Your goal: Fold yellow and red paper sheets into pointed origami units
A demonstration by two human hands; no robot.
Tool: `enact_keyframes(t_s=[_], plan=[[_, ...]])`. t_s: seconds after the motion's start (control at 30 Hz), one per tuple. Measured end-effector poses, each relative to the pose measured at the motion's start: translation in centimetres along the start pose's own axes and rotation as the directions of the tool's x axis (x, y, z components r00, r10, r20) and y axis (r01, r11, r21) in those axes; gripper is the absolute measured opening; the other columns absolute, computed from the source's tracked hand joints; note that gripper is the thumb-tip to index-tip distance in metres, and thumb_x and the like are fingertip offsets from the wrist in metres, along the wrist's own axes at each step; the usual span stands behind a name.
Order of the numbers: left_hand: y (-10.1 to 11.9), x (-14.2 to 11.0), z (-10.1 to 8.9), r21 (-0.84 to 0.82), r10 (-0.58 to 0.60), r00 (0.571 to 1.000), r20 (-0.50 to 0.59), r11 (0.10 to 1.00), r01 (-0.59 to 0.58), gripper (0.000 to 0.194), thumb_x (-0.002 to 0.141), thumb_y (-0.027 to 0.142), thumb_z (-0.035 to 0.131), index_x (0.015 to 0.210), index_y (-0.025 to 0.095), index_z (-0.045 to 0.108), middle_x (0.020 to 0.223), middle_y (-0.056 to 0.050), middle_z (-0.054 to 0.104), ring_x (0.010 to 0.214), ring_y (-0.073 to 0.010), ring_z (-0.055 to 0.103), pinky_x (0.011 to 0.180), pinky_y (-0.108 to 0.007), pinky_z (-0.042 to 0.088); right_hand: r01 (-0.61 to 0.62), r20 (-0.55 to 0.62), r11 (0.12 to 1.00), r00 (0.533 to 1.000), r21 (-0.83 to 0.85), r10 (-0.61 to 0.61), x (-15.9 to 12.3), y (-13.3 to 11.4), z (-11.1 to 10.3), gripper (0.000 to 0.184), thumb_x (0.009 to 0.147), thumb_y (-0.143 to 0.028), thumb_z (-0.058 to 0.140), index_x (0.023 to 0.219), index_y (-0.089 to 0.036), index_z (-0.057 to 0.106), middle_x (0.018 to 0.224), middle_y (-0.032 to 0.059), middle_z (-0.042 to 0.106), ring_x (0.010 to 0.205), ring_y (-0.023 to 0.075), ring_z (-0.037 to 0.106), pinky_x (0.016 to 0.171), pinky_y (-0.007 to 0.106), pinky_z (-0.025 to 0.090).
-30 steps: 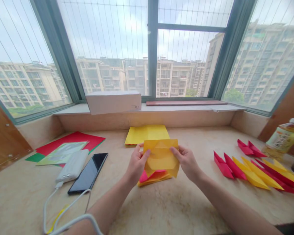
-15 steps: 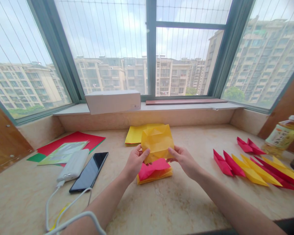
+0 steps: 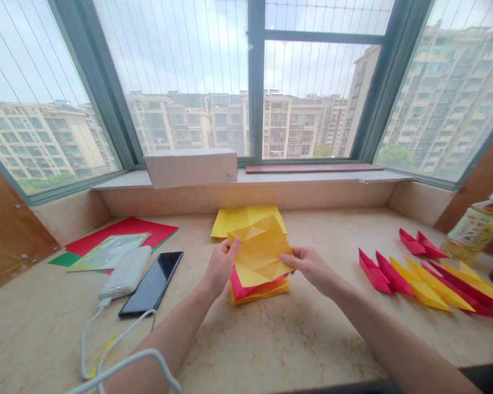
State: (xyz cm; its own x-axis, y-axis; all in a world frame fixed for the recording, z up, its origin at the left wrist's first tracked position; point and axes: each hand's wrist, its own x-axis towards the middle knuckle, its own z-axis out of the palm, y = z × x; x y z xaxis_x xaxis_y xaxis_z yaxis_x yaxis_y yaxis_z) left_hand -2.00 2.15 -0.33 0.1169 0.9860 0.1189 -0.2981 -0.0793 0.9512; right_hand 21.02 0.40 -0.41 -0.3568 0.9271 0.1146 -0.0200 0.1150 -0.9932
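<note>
A creased sheet of yellow paper (image 3: 261, 249) is held up between both hands, tilted toward me. My left hand (image 3: 222, 264) pinches its left edge, thumb on top. On the opposite edge, my right hand (image 3: 308, 265) grips it with the thumb in front and the fingers behind. Just below the sheet lies a small pile of folded papers, with a pink paper (image 3: 240, 288) over a yellow folded paper (image 3: 267, 295); the held sheet partly covers them. Behind it rests a stack of yellow paper (image 3: 225, 221), its middle partly hidden.
Several pink and yellow folded paper shapes (image 3: 419, 284) stand at the right, near a drink bottle (image 3: 474, 227). On the left are a phone (image 3: 152, 284), a white power bank (image 3: 125, 271) with a cable, and red paper (image 3: 123, 230). A white box (image 3: 191, 168) sits on the sill.
The yellow sheet has turned in my hands and shows more of its surface, with a corner now pointing up. My left hand has risen slightly along its edge.
</note>
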Motion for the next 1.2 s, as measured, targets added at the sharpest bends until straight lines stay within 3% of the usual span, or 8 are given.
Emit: enact_keyframes(t_s=[0.13,0.43,0.63,0.73,0.83,1.0,1.1,1.2], plan=[[-0.3,-0.2,0.2,0.047,0.014,0.999,0.044,0.999,-0.016,0.039,0.08,0.047,0.07,0.102,0.014,0.07,0.101,-0.011,0.076,0.09,-0.0282,0.073,0.082,-0.038,0.057,0.036,0.069,0.995,0.997,0.093,-0.042,-0.1,-0.1,0.6,0.043,0.083,-0.053,0.065,0.107,-0.018,0.072,0.103,0.0085,0.075,0.088,0.0225,0.07,0.088,0.038,0.052],[0.1,-1.2,1.3,-0.012,-0.089,0.976,0.2,0.996,0.093,0.043,0.08,0.051,0.07,0.104,0.015,0.071,0.099,-0.012,0.076,0.089,-0.0295,0.073,0.078,-0.039,0.058,-0.023,-0.088,0.963,0.995,0.267,0.048,0.1,0.3,0.6,0.044,0.082,-0.058,0.064,0.098,-0.018,0.074,0.097,0.0113,0.076,0.089,0.0306,0.072,0.08,0.043,0.056],[0.2,-0.2,0.1,0.195,0.025,0.998,0.056,0.98,-0.036,0.038,0.082,0.049,0.066,0.098,0.015,0.071,0.105,-0.012,0.074,0.094,-0.0285,0.071,0.082,-0.038,0.056,-0.015,-0.12,0.991,0.992,0.131,0.031,0.1,0.8,0.2,0.058,0.078,-0.043,0.074,0.128,-0.021,0.054,0.088,0.0058,0.073,0.08,0.0224,0.07,0.07,0.033,0.055],[-0.1,0.4,-1.2,0.508,0.155,0.987,-0.036,0.854,-0.115,0.031,0.085,0.043,0.062,0.098,0.016,0.07,0.098,-0.011,0.074,0.089,-0.0273,0.07,0.079,-0.038,0.055,0.016,-0.141,1.0,0.99,0.012,-0.015,0.1,1.5,0.4,0.078,0.076,-0.032,0.074,0.143,-0.026,0.034,0.085,0.0004,0.068,0.07,0.0166,0.066,0.062,0.028,0.051],[-0.3,0.4,-1.8,0.822,0.275,0.961,-0.041,0.556,-0.124,0.031,0.086,0.026,0.059,0.116,0.018,0.064,0.098,-0.01,0.072,0.092,-0.0273,0.068,0.087,-0.043,0.052,0.046,-0.156,0.984,0.985,-0.172,-0.073,0.3,2.5,0.9,0.066,0.08,-0.027,0.064,0.141,-0.027,0.04,0.092,0.0006,0.066,0.061,0.0123,0.06,0.057,0.027,0.049],[-0.6,-0.4,-1.0,0.872,0.246,0.851,0.465,0.039,-0.488,0.049,0.084,0.008,0.054,0.13,0.024,0.056,0.137,-0.01,0.056,0.13,-0.028,0.049,0.113,-0.049,0.032,0.087,-0.118,0.781,0.973,-0.618,-0.201,0.6,3.8,1.1,0.024,0.081,-0.018,0.057,0.101,-0.02,0.071,0.091,0.0051,0.069,0.069,0.0158,0.059,0.07,0.032,0.05],[-1.4,-0.6,-0.5,0.796,0.067,0.795,0.602,0.027,-0.605,0.042,0.088,0.01,0.049,0.127,0.021,0.06,0.141,-0.011,0.055,0.132,-0.0278,0.048,0.112,-0.046,0.035,0.145,-0.048,0.673,0.965,-0.726,-0.259,0.8,4.1,0.8,0.026,0.081,-0.015,0.058,0.102,-0.02,0.072,0.102,0.0078,0.069,0.087,0.0205,0.064,0.085,0.036,0.049],[-2.2,-0.6,-0.6,0.813,-0.048,0.813,0.58,0.094,-0.575,0.039,0.088,0.011,0.048,0.123,0.02,0.064,0.136,-0.011,0.06,0.125,-0.0269,0.055,0.108,-0.042,0.04,0.131,-0.019,0.555,0.967,-0.821,-0.256,0.7,4.3,0.5,0.028,0.083,-0.019,0.059,0.108,-0.018,0.072,0.109,0.0112,0.07,0.104,0.0262,0.062,0.097,0.041,0.044]])
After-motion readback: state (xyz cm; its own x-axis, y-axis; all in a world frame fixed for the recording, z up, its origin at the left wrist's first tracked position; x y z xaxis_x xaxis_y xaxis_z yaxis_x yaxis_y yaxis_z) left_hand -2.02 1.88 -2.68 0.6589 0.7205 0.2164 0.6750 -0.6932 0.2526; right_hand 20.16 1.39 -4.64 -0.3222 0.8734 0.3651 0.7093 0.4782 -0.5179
